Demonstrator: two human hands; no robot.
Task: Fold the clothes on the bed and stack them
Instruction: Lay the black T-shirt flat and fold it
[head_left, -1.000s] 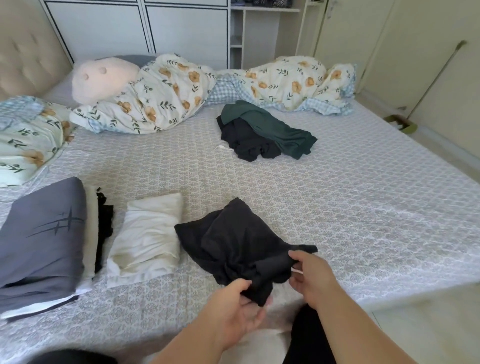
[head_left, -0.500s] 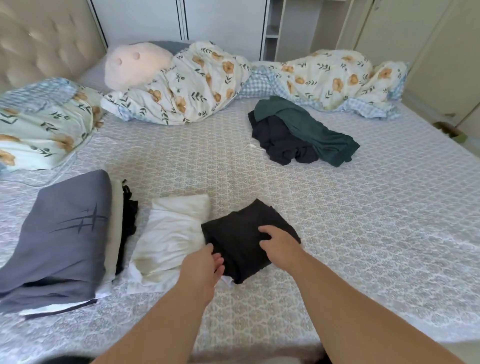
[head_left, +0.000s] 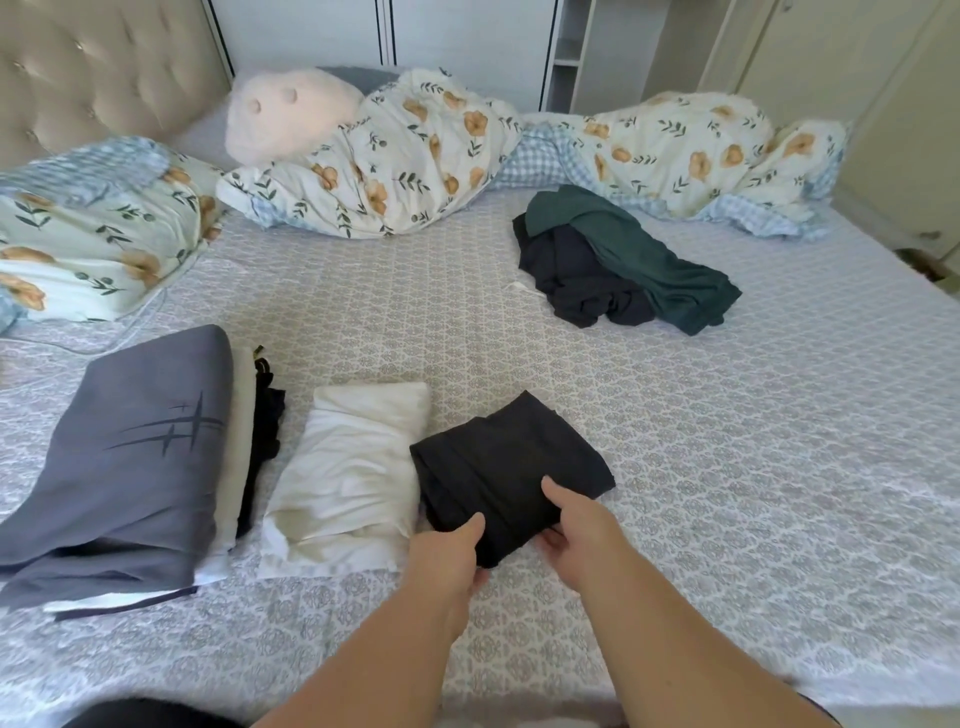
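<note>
**— What's on your far left?**

— A floral pillow (head_left: 88, 244) by the headboard (head_left: 98, 78). Nearer me sits my stack (head_left: 130, 467): a grey folded garment (head_left: 119, 457) with a dark slash mark on top, and cream and black layers showing at its right edge.

**— And beside the stack?**

— A white folded garment (head_left: 348, 478), lying just right of it on the bed (head_left: 727, 493). Its right edge touches the black piece I'm handling.

**— Tell me about that one.**

— It's a black folded garment (head_left: 504, 467), a compact bundle lying on the sheet in front of me. My left hand (head_left: 447, 556) grips its near edge, thumb on top and fingers tucked underneath. My right hand (head_left: 582, 525) holds the near right corner the same way: thumb lying over the cloth, fingers curled below it.

**— What's further right?**

— Toward the far side, well apart from my hands, is an unfolded pile: a black garment (head_left: 576, 280) crumpled beneath a dark green garment (head_left: 654, 260) draped over its right side.

**— And behind all that?**

— A floral duvet (head_left: 519, 156) bunched along the far edge, with a pale pink plush cushion (head_left: 291, 114) resting at its left end.
</note>
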